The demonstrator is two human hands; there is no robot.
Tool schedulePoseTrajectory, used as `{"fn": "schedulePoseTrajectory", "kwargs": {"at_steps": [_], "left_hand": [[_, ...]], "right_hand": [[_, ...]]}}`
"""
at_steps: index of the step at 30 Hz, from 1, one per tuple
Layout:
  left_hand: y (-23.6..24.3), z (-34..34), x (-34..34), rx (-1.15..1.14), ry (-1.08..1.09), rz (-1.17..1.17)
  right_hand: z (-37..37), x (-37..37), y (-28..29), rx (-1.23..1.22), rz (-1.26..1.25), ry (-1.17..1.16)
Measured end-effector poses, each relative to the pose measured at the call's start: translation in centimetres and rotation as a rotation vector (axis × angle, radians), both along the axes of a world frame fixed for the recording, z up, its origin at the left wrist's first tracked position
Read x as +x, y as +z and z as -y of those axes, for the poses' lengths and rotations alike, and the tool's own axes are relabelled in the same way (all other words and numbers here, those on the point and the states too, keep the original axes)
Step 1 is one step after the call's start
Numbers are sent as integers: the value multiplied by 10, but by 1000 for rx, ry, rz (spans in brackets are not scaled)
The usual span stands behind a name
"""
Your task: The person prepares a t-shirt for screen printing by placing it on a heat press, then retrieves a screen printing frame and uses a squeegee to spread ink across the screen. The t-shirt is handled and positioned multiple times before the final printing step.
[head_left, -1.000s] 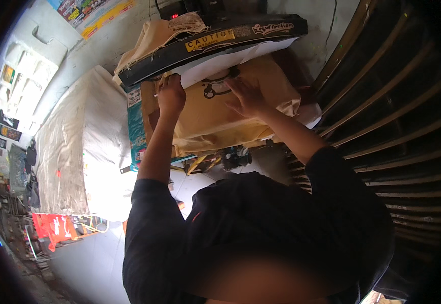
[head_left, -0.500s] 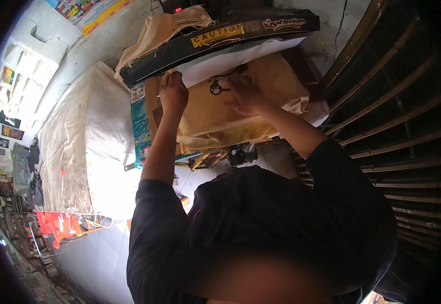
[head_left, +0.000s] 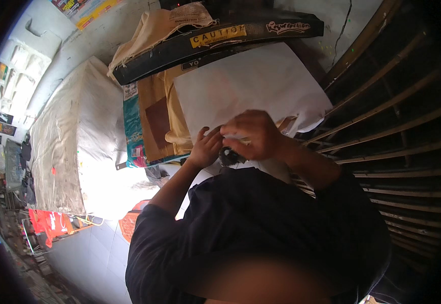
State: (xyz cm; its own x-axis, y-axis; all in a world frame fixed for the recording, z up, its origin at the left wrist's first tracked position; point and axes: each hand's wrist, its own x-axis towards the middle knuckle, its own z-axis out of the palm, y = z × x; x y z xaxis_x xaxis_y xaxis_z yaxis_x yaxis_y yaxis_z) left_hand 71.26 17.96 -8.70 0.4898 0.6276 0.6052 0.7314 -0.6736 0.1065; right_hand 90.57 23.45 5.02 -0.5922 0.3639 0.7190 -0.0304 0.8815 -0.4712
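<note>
A white sheet (head_left: 245,78) lies spread over a tan cloth (head_left: 179,137), whose left edge shows beside it. My left hand (head_left: 206,148) is at the near edge of the sheet, its fingers apart. Close by on its right, my right hand (head_left: 255,134) hovers over the near part of the sheet with fingers bent and thumb apart. The fingertips of both hands nearly meet, and I see nothing held in either. Behind the sheet, the black upper plate (head_left: 164,59) of a heat press is raised, with a yellow warning label (head_left: 217,36) on its front.
A beige cloth (head_left: 154,30) drapes over the left end of the black plate. Brown board (head_left: 152,91) and teal packaging (head_left: 132,124) lie under the tan cloth at left. A covered bulky object (head_left: 63,131) stands farther left. Dark slats (head_left: 392,131) line the right side.
The white sheet has come down toward me over the printed tan cloth, hiding its dark print. Both hands have moved nearer to my body and closer together.
</note>
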Motion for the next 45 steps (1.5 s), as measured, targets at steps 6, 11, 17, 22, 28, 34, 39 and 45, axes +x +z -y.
{"fn": "schedulePoseTrajectory", "kwargs": {"at_steps": [6,11,17,22,28,34,39,45], "left_hand": [[15,-9,37,-28,-177,-35],[21,24,44,-21,-111,-5],[24,22,34,16,-36,33],[22,20,21,75,81,67],[22,15,14,68,79,39],[21,21,8,76,167,61],[22,14,15,123,206,118],[36,0,21,200,272,212]], "right_hand": [[-71,-1,-33,-136,196,-251],[-168,-19,-81,-44,565,-460],[-215,-52,-113,2,733,-597],[-188,-68,-94,13,932,-569],[-204,-55,-131,34,763,-635],[-183,28,-76,97,698,-656],[-142,175,-52,-582,839,-1037],[-112,199,-50,-1365,743,-1039]]}}
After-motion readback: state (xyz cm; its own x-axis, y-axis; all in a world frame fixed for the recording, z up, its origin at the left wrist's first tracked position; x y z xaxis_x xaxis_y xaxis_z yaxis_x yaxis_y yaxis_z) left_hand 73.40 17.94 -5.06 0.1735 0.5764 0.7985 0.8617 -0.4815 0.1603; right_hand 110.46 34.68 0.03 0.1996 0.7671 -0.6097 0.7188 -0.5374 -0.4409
